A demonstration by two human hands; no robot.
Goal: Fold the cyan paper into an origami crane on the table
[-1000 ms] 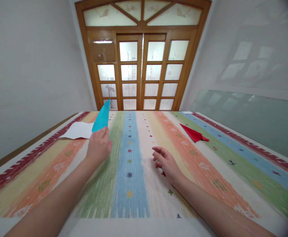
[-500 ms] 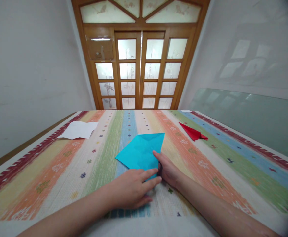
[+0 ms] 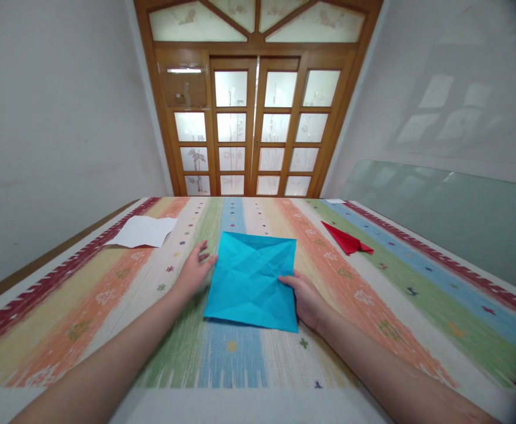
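A sheet of blue paper [image 3: 253, 282], nearly square and marked with several creases, is opened out before me on the striped cloth. My right hand [image 3: 306, 297] grips its right edge, thumb on top and fingers underneath, partly hidden. At the upper left edge is my left hand [image 3: 196, 270], fingers apart and slightly bent, the thumb side at the paper's border. It is open and does not grip the sheet.
A red folded paper [image 3: 347, 238] lies at the right, and a creased white sheet [image 3: 145, 231] at the left. The patterned tablecloth [image 3: 234, 365] covers the table. A glass panel [image 3: 439, 194] leans along the right wall; wooden doors [image 3: 252, 123] stand beyond.
The blue paper has gone from a pointed, folded shape to a spread square. My left hand has moved from its near corner to its upper left edge; my right hand keeps its hold.
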